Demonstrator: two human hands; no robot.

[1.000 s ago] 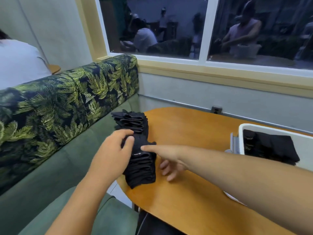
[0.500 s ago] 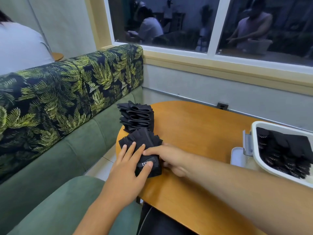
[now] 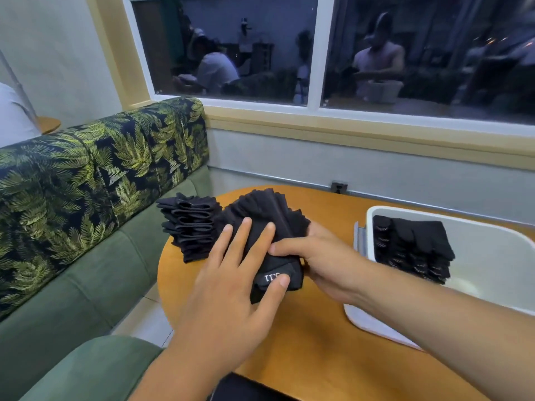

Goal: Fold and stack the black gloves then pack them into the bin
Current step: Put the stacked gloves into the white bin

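A stack of black gloves (image 3: 265, 215) sits tilted at the left end of the wooden table (image 3: 312, 342), a white-lettered tab showing at its near end. My left hand (image 3: 231, 287) lies flat on top of it, fingers spread and straight. My right hand (image 3: 318, 256) grips the stack's right side, thumb over the top and fingers curled under. A second pile of folded black gloves (image 3: 191, 224) stands just left of it. The white bin (image 3: 492, 253) at the right holds more black gloves (image 3: 411, 247).
A green bench seat (image 3: 86, 279) with a leaf-print backrest (image 3: 86, 175) runs along the table's left edge. A window (image 3: 318, 50) and wall stand behind. A white lid (image 3: 376, 325) lies under the bin. A person in white (image 3: 11, 114) sits at far left.
The near glove stack has been gathered and tipped up toward the right, away from the second pile. My right hand moved from beside it to gripping it; my left hand flattened on top.
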